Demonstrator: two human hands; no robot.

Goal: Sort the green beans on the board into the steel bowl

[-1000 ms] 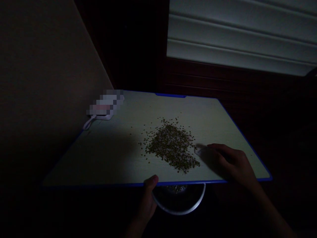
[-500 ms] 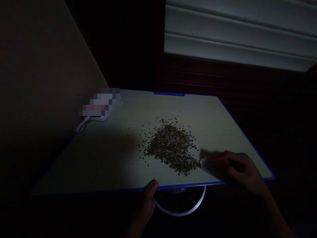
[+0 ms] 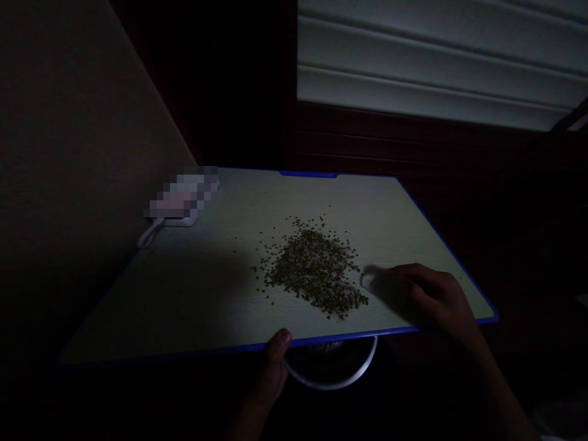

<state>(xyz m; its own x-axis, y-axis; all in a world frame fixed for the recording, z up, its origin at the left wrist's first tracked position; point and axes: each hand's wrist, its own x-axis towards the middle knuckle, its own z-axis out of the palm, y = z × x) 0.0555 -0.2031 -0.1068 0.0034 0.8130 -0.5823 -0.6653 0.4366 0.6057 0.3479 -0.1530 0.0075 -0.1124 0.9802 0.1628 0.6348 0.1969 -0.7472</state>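
Observation:
A pile of small greenish-brown grains [image 3: 315,268] lies on a pale board with a blue rim [image 3: 184,352]. My right hand [image 3: 425,297] rests on the board just right of the pile, fingers curled, with a small pale thing at its fingertips that I cannot make out. My left hand [image 3: 272,367] grips the rim of a round metal bowl [image 3: 340,376] held under the board's near edge, its thumb against the blue rim. A few grains show inside the bowl.
A blurred white device with a cord [image 3: 177,205] sits at the board's far left corner. A beige wall [image 3: 68,153] runs along the left. White slatted panels [image 3: 436,67] hang behind. The surroundings are dark.
My right hand slid toward the near edge beside the pile, then drew back up and left. The view shifted slightly. The left hand and bowl stayed put.

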